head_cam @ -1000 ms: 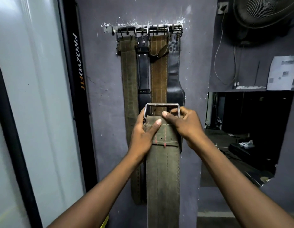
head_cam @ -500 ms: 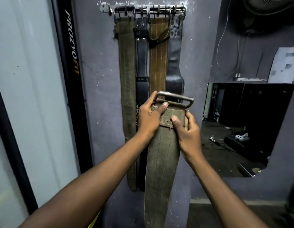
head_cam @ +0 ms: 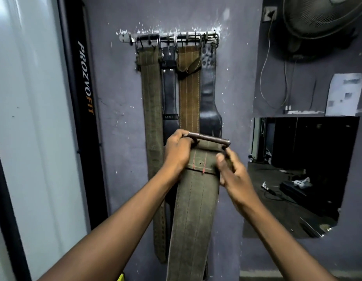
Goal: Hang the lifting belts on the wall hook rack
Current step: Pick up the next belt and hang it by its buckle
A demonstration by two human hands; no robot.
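Head view: olive belt (head_cam: pixel 196 209) held up before wall, below hook rack (head_cam: pixel 170 38) carrying four belts. Left hand (head_cam: pixel 177 154) closed on buckle (head_cam: pixel 208 138), right hand (head_cam: pixel 232 175) pinching belt edge, steadying buckle for hooking.

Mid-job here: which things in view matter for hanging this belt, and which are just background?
In play:
- olive belt in both hands
- its metal buckle
- left hand, right hand
- hook rack
- four belts already hung

Background:
- wall fan
- loose cable
- paper notice
- wall opening
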